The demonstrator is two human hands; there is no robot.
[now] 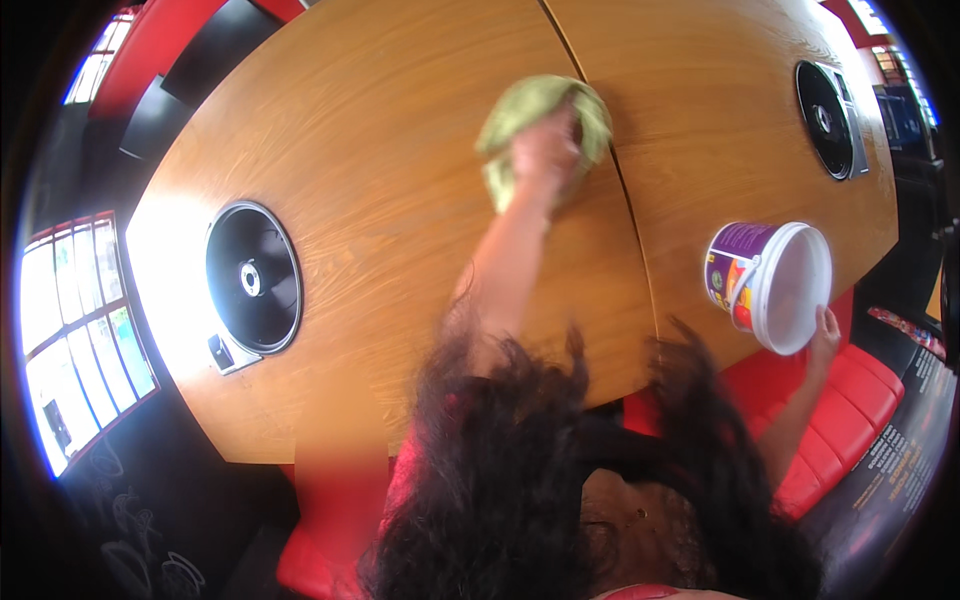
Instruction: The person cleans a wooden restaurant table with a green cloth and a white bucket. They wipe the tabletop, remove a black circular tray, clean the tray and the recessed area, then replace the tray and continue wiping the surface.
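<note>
My left hand [546, 154], blurred by motion, grips a bunched yellow-green cloth [517, 101] and presses it onto the wooden tabletop [390, 172]. The cloth lies just left of the dark seam where two table sections meet. With my right hand [826, 334] I hold the rim of a white plastic bucket [796, 289] near the table's front right edge. The bucket has a purple printed label and a white handle. Its mouth tilts towards me, and the visible inside is pale. Whether its base touches the table I cannot tell.
Round black recessed units with metal centres, which look like table grills, sit at the left [277, 300] and far right [817, 120]. Each has a small control panel. A red padded bench [840, 427] runs along the near side. My dark hair [495, 480] hides the lower middle.
</note>
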